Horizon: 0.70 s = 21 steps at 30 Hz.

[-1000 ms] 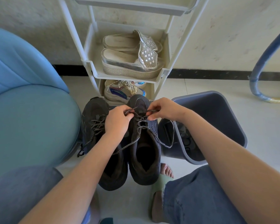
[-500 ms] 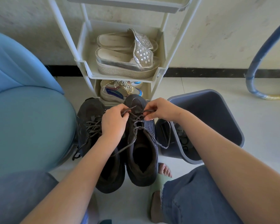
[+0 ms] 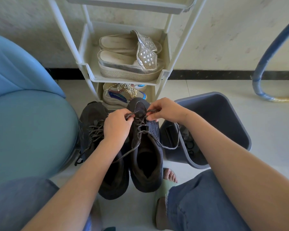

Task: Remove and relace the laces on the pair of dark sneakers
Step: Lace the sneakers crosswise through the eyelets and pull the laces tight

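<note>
Far left: blue-green padded seat [image 3: 23, 130], its edge just beside the left sneaker [image 3: 93, 117]. Both dark sneakers stand side by side on the pale floor [image 3: 265, 130], toes toward the wall, heels toward the person, sides touching.

Left sneaker is laced. The left lace [image 3: 94, 135] crisscrosses the tongue, and one loose end trails down to the floor by the seat.

Left hand [image 3: 117, 125] sits over the gap between the two shoes. Fingers curled, thumb and forefinger pinching one strand of the right lace [image 3: 141, 129] near the toe end.

Behind the shoes: white shoe rack [image 3: 88, 75], sneaker toes right at its base. One shelf holds silver platform sandals [image 3: 128, 64]. The shelf below holds a pale sneaker [image 3: 118, 97] with iridescent trim.

Right sneaker [image 3: 147, 157]: lace threaded through the eyelets, slack. One tail runs down-left under the left forearm, the other loops right across the bin wall.

Right hand [image 3: 165, 110] is over the toe end of the right sneaker, fingers curled, fingertips pinching the other strand.

Bare toes of a foot [image 3: 169, 175] in a green slipper show just right of the right sneaker's heel.

Grey bin [image 3: 223, 114] sits just beside the right sneaker, tipped, mouth toward the camera. Dark items inside, can't tell what.

Far right: blue hose [image 3: 272, 50] curves down past the wall to the floor.
</note>
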Motion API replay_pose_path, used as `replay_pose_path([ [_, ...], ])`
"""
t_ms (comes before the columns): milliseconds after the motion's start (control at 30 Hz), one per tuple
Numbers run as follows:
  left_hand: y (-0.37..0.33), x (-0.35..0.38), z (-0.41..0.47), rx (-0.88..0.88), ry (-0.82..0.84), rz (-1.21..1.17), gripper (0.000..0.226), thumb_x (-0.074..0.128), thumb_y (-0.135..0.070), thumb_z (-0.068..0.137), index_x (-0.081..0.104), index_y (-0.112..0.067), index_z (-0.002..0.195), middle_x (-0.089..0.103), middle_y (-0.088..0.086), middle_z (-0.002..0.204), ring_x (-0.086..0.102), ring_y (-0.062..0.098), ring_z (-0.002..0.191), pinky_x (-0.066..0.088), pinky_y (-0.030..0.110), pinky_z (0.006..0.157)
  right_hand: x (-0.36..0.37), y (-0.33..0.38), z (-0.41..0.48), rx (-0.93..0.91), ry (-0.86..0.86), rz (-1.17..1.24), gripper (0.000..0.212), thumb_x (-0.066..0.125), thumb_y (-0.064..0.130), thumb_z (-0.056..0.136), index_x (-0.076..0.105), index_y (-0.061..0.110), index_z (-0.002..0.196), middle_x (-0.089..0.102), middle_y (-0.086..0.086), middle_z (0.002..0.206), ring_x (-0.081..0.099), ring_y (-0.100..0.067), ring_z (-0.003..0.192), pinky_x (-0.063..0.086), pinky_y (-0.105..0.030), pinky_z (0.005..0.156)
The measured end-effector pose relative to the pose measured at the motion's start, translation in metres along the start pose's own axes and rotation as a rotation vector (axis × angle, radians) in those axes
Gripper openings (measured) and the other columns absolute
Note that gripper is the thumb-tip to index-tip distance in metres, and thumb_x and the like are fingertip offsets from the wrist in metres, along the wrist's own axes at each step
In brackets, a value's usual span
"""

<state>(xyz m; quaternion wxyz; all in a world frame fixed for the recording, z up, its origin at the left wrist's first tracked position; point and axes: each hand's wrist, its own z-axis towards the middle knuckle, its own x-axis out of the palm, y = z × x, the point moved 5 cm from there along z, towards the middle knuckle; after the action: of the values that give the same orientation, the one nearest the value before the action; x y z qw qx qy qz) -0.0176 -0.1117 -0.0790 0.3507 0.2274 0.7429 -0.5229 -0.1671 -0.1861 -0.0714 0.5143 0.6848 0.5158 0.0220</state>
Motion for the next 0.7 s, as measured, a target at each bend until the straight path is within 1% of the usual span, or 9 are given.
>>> replay_pose_path([
  [67,0.000,-0.001,0.000,-0.013,0.006,-0.015,0.017,0.057,-0.023,0.091,0.071,-0.019,0.101,0.070,-0.003,0.092,0.061,0.016,0.084,0.040,0.025,0.069,0.001,0.001,0.000,0.005,0.015,-0.007,0.016,0.072,0.009,0.083,0.070,0.002,0.097,0.068,-0.005,0.086,0.060,-0.013,0.080,0.047,-0.023,0.085],
  [200,0.001,0.000,-0.002,-0.037,0.041,-0.035,0.016,0.063,-0.025,0.088,0.069,-0.018,0.100,0.068,-0.004,0.093,0.061,0.016,0.089,0.041,0.026,0.072,-0.001,-0.003,-0.001,0.027,0.038,0.006,0.018,0.075,0.010,0.080,0.070,0.006,0.097,0.067,0.000,0.084,0.060,-0.009,0.077,0.045,-0.017,0.076],
  [300,0.000,0.001,-0.003,-0.025,0.076,-0.031,0.010,0.062,-0.025,0.088,0.069,-0.018,0.091,0.066,-0.005,0.086,0.061,0.016,0.085,0.041,0.026,0.069,-0.012,-0.013,-0.004,0.075,0.011,0.032,0.015,0.075,0.009,0.079,0.071,0.015,0.093,0.070,-0.002,0.089,0.062,-0.018,0.086,0.049,-0.027,0.080],
  [333,-0.001,0.001,-0.003,-0.017,0.094,-0.026,0.010,0.062,-0.025,0.088,0.069,-0.019,0.090,0.066,-0.004,0.084,0.061,0.016,0.084,0.040,0.025,0.068,-0.017,-0.017,-0.006,0.097,-0.019,0.063,0.015,0.074,0.007,0.080,0.071,0.015,0.093,0.070,-0.002,0.087,0.062,-0.018,0.085,0.050,-0.023,0.075],
  [400,-0.002,0.002,-0.002,-0.009,0.121,-0.030,0.011,0.062,-0.026,0.088,0.071,-0.020,0.091,0.068,-0.004,0.085,0.060,0.014,0.083,0.040,0.025,0.069,-0.022,-0.023,-0.009,0.139,-0.066,0.100,0.015,0.071,0.004,0.082,0.072,0.009,0.096,0.067,-0.001,0.079,0.057,-0.013,0.073,0.043,-0.012,0.056],
  [467,-0.003,0.002,-0.002,-0.008,0.124,-0.037,0.009,0.064,-0.026,0.087,0.072,-0.022,0.090,0.068,-0.004,0.085,0.058,0.013,0.083,0.041,0.026,0.069,-0.021,-0.025,-0.010,0.178,-0.084,0.109,0.014,0.070,0.006,0.084,0.073,0.005,0.097,0.061,0.001,0.070,0.049,-0.007,0.062,0.036,-0.010,0.047],
  [533,-0.004,0.004,-0.002,0.011,0.123,-0.016,0.005,0.065,-0.025,0.086,0.070,-0.023,0.087,0.067,-0.003,0.085,0.059,0.015,0.082,0.042,0.028,0.069,-0.017,-0.024,-0.008,0.191,-0.095,0.101,0.010,0.070,0.011,0.085,0.073,0.006,0.094,0.060,0.002,0.067,0.047,-0.006,0.059,0.036,-0.013,0.050],
  [600,-0.004,0.005,-0.001,0.020,0.125,-0.013,0.004,0.065,-0.024,0.087,0.068,-0.024,0.084,0.067,-0.003,0.085,0.059,0.017,0.083,0.042,0.028,0.068,-0.013,-0.021,-0.006,0.180,-0.080,0.089,0.008,0.068,0.014,0.086,0.073,0.009,0.091,0.063,0.002,0.071,0.048,-0.006,0.061,0.036,-0.014,0.051],
  [700,-0.003,0.008,0.000,0.024,0.112,-0.010,0.005,0.061,-0.025,0.089,0.065,-0.023,0.087,0.063,0.000,0.093,0.058,0.020,0.088,0.040,0.030,0.071,-0.005,-0.018,-0.005,0.151,0.001,0.084,0.011,0.068,0.010,0.086,0.072,0.012,0.096,0.065,0.000,0.079,0.047,-0.004,0.062,0.035,-0.012,0.049],
])
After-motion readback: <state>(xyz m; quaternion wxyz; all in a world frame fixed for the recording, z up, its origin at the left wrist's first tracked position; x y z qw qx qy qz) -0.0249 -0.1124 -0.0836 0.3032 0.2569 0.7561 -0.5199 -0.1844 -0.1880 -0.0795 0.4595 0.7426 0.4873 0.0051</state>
